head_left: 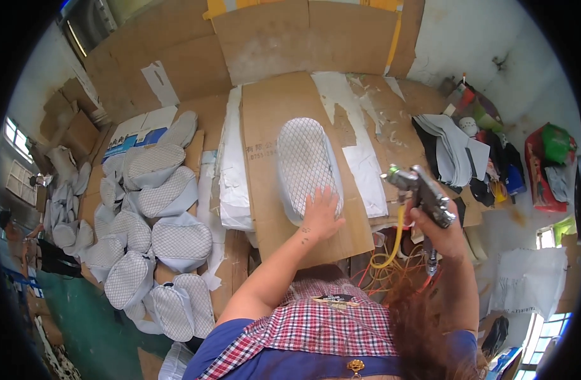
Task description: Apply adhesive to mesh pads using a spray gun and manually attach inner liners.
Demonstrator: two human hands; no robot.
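Observation:
My left hand [323,214] lies with spread fingers on the near end of a pale grey, shoe-shaped fabric piece [303,161]. Its upturned face has a quilted diamond pattern. The piece rests lengthwise on a brown cardboard sheet [271,218]. Off to the right, my right hand [437,225] is wrapped around the handle of a metal spray gun [423,193], held up with its nozzle toward the left. A yellow hose [397,237] runs below the gun.
Many similar quilted pieces [183,239] are heaped on the left. Stacked black and white sheets [452,152] lie at the right, near a red and green bag [550,164]. Tangled orange hoses [366,275] hang by the table's near edge. Cardboard panels [303,38] line the back.

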